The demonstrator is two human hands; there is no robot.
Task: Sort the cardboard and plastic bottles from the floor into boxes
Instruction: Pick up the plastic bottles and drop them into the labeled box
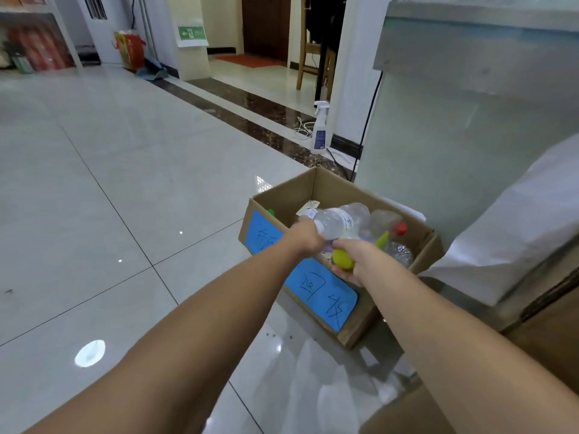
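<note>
An open cardboard box (351, 327) with a blue handwritten label stands on the tiled floor and holds several plastic bottles, among them a crushed one with a red cap (399, 228). My left hand (308, 238) grips a clear plastic bottle (336, 222) lying sideways over the box's near rim. Beside it, my right hand (357, 264) holds a yellow-green bottle (343, 258), whose far end points into the box. Both hands are above the box's front edge.
A white spray bottle (320, 128) stands on the dark floor strip beyond the box, near loose cables. A pale cabinet (454, 120) rises to the right, with white sheeting (517, 239) and brown cardboard (407, 415) below it. Open tiled floor lies to the left.
</note>
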